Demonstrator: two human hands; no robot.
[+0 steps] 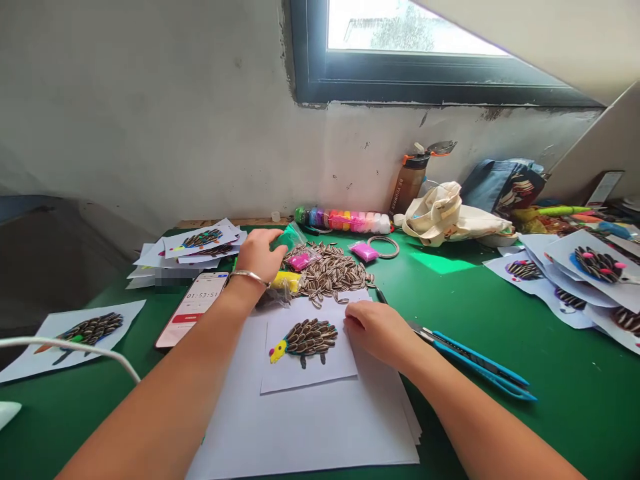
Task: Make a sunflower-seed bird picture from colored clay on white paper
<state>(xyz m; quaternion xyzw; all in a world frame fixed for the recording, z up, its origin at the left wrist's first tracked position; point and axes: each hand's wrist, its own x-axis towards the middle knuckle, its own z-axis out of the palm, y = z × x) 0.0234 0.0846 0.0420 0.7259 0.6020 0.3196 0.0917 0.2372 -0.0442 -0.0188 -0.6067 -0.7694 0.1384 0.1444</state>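
Note:
A small white card (305, 379) lies on a stack of larger white sheets (310, 433). On it is a hedgehog picture (311, 339) with a yellow clay face and a body of striped sunflower seeds. My left hand (260, 257), with a bracelet at the wrist, reaches past the phone and closes its thumb and fingers on a packet of green clay (294, 235). Beside it lie a yellow clay packet (286, 281), a pink one (303, 259) and a heap of sunflower seeds (333, 270). My right hand (373, 330) rests curled at the card's right edge, its fingertips hidden.
A phone (193, 307) with a running timer lies left. Finished seed pictures (200, 241) are stacked behind it; more (595, 267) lie far right. Right of my hand are blue tweezers and a cutter (475, 360). Clay tubs (345, 220), a bottle (410, 180) and a cloth bag (440, 217) line the wall.

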